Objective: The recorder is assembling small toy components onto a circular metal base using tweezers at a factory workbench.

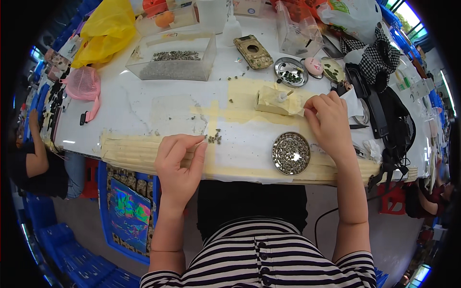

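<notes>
My left hand [178, 156] is closed in a pinch, thumb and forefinger close together over the near part of the table. What it holds, if anything, is too small to make out. A small heap of mottled green-brown pieces [214, 138] lies by its fingertips. My right hand [328, 120] is also pinched, beside the right end of a tape-covered block [272, 102]. Whatever sits between those fingers is hidden. A small white nozzle [282, 97] with a thin tip stands on the block. Nearer me, a round metal dish [291, 154] is full of small shiny metal pieces.
A clear bin [173, 72] of small parts stands far left. Behind the block are a camouflage toy tank part [253, 52] and a metal dish [291, 72] holding dark green pieces. A pink mesh item [84, 85] lies left, a black bag [398, 115] right. Tape covers the table edge.
</notes>
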